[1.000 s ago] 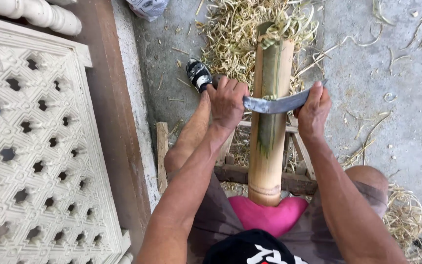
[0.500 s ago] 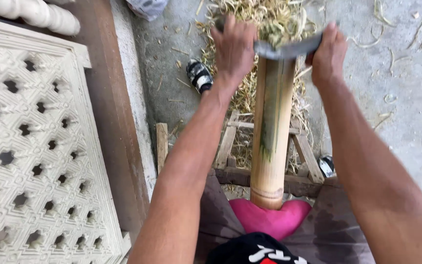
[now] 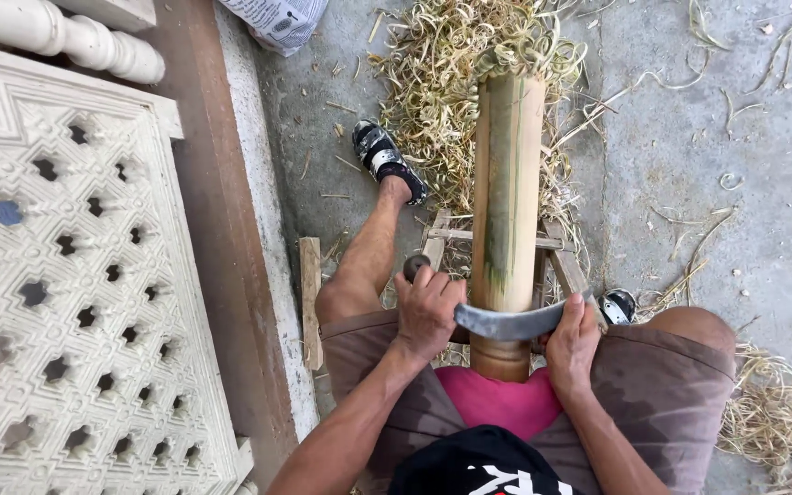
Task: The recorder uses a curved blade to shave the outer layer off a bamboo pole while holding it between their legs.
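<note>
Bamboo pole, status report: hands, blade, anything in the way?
Left hand and right hand each grip an end of the curved blade. Blade lies across the bamboo pole, near its lower end. Shavings piled beyond; nothing blocking.

Concrete floor (image 3: 689, 183): bamboo shavings (image 3: 433, 82), wooden frame (image 3: 442, 243), sandalled foot (image 3: 387, 160).

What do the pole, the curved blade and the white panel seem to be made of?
Pole: bamboo, judging by its pale yellow skin with green streaks.
Blade: likely steel, dull grey and curved.
Panel: perhaps cast concrete or plaster, matte white with moulded star-shaped holes; I cannot tell which.
</note>
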